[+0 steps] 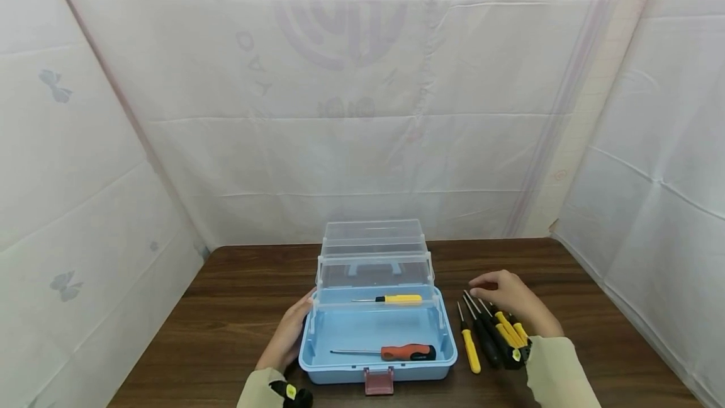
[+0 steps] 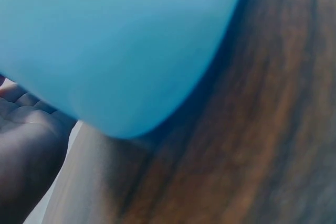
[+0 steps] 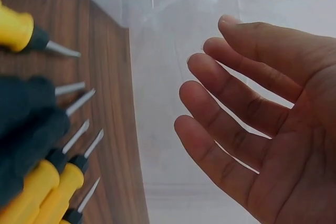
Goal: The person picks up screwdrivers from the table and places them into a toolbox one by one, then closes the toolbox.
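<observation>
A light blue toolbox (image 1: 374, 375) stands with its clear lid (image 1: 374, 238) raised. Inside, a screwdriver with an orange and black handle (image 1: 408, 352) lies along the front, and a yellow-handled screwdriver (image 1: 402, 299) lies towards the back. My left hand (image 1: 290, 331) rests against the box's left side, fingers extended along it; the left wrist view shows its palm (image 2: 31, 135) beside the blue wall. Over the tips of several screwdrivers (image 1: 487, 340) to the right of the box, my right hand (image 1: 510, 294) hovers with loosely bent fingers, holding nothing.
One yellow screwdriver (image 1: 471, 350) lies between the box and the black and yellow pile. A pink latch (image 1: 379, 381) hangs at the box's front. White sheeting (image 1: 351, 143) closes off the back and both sides of the brown wooden table (image 1: 226, 332).
</observation>
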A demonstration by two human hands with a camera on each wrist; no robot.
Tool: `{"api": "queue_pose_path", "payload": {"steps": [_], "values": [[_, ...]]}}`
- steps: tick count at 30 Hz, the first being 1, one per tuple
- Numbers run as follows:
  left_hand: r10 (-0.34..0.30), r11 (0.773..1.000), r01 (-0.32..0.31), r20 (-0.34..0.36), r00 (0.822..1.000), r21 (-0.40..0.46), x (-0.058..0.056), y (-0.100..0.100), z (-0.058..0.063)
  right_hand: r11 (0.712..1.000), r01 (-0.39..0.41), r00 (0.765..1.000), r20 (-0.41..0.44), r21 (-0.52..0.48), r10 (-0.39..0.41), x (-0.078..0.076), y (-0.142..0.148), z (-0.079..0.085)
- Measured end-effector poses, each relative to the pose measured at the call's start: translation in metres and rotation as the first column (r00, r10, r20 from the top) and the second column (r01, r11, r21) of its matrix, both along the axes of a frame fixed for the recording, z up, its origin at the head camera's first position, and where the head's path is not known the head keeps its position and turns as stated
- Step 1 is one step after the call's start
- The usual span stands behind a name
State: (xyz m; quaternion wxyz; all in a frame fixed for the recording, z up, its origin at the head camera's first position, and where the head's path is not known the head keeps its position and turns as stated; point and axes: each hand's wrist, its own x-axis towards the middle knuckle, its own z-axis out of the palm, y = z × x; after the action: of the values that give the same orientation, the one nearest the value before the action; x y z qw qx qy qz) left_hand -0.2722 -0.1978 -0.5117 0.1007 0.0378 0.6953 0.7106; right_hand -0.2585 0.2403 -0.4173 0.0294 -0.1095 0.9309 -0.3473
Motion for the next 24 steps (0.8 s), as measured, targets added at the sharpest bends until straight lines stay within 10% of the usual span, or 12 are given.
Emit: {"api": "queue_pose_path", "payload": {"steps": [24], "values": [[0.005, 1.0, -0.005, 0.008, 1.0, 0.001, 0.001, 0.004, 0.0, 0.994, 0.103, 0.99, 0.092, 0.032, -0.106, 0.012, 0.039, -0.014]]}}
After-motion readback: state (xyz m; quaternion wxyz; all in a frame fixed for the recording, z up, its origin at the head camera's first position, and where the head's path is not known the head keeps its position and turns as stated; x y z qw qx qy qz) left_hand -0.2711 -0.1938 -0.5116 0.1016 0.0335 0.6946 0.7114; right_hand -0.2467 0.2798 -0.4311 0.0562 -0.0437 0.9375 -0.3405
